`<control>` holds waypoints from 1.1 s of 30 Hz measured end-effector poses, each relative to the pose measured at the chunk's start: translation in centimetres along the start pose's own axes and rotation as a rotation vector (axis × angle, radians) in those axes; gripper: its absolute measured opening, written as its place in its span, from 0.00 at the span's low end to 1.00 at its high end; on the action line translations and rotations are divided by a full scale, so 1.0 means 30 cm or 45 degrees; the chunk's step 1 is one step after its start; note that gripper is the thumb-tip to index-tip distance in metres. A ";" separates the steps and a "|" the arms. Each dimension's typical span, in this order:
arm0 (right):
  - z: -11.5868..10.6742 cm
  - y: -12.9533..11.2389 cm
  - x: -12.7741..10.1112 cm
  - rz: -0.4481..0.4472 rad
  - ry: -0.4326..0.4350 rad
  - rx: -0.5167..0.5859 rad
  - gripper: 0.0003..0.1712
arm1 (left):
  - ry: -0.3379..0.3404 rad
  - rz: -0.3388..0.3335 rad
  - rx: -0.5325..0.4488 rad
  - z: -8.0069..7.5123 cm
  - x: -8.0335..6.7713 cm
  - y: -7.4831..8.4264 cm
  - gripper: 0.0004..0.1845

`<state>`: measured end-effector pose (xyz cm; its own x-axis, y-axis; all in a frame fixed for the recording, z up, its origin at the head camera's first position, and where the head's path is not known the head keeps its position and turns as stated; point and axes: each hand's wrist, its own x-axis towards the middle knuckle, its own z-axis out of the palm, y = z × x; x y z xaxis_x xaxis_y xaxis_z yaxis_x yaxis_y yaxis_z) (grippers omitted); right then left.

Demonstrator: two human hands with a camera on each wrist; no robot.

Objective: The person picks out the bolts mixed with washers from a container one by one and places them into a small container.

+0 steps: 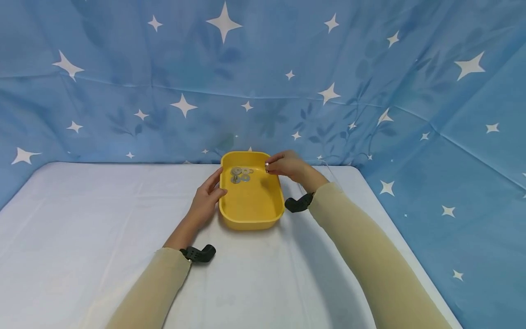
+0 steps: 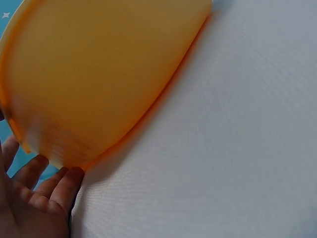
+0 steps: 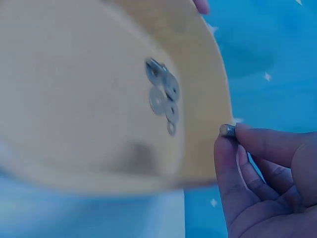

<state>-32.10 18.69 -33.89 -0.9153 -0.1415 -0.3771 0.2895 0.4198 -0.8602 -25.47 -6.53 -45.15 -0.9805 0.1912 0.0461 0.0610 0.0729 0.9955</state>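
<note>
A yellow plastic tray [image 1: 250, 201] lies on a white cloth. My left hand [image 1: 205, 196] grips its left side, the thumb over the rim and the fingers against the outer wall [image 2: 109, 84]. Between thumb and index finger, my right hand [image 1: 291, 166] pinches a small threaded metal bolt [image 3: 227, 130] above the tray's far right corner. Most of the bolt is hidden by the fingertips. Several flat metal washers [image 3: 157, 100] lie grouped on the tray floor near its far left corner. Another bolt-like piece [image 3: 156, 64] rests among them.
The white tablecloth [image 1: 102, 228] spreads around the tray. Behind and to the right hangs a blue curtain with white stars [image 1: 263, 68], close to the tray's far edge. A black wrist camera is strapped on each arm.
</note>
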 end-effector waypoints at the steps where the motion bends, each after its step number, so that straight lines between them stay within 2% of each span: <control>1: -0.015 0.002 -0.007 -0.001 0.005 -0.011 0.23 | 0.000 0.003 0.000 0.000 0.000 0.000 0.37; 11: -0.148 0.039 -0.030 0.026 0.079 -0.068 0.26 | 0.012 0.005 -0.012 -0.004 0.000 -0.005 0.37; 21: -0.293 0.126 -0.046 0.097 0.147 -0.140 0.26 | 0.000 0.012 -0.035 -0.001 -0.002 0.002 0.37; 27: -0.339 0.171 -0.064 0.101 0.173 -0.136 0.25 | -0.005 -0.001 -0.048 -0.002 0.002 -0.003 0.37; 33: -0.361 0.219 -0.048 0.148 0.213 -0.151 0.26 | 0.000 0.006 -0.038 -0.003 0.006 -0.011 0.37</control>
<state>-31.91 31.38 -35.27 -0.9142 0.0603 -0.4008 0.3699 0.5283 -0.7643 -25.69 -6.61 -45.45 -0.9802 0.1914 0.0506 0.0599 0.0430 0.9973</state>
